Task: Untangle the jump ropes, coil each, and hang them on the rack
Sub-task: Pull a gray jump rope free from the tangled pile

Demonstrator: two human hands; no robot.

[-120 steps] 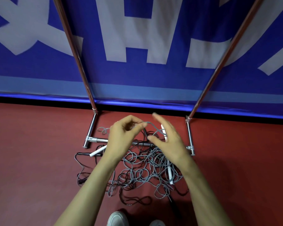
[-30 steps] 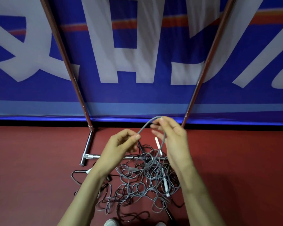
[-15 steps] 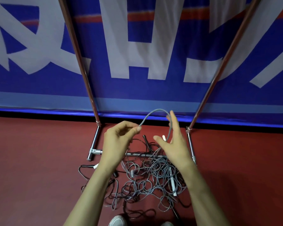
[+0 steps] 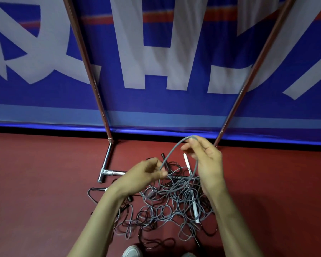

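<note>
Nearest the camera a shoe (image 4: 132, 252) shows at the lower edge, well this side of the bottom bar (image 4: 115, 172) of the rack (image 4: 85, 58). Between shoe and bar the jump ropes (image 4: 167, 206) lie on the red floor (image 4: 35, 182) in one knotted heap of grey and dark cord. A white handle (image 4: 195, 210) lies among them, and the heap's far edge crosses the bar.

Above the heap, about over the bar, the left hand (image 4: 143, 175) pinches a grey rope (image 4: 174, 148) between thumb and fingertips, though blur hides the exact hold. The rope arches up to the right hand (image 4: 208, 164), just beyond the bar, whose fingers curl round the top of the arch.

Behind the bar the rack's two uprights rise bare before a blue banner (image 4: 156, 52); its top rail is out of view.

As I judge it, the work is near its start. One strand is being drawn free, nothing is coiled, and no rope shows hanging.
</note>
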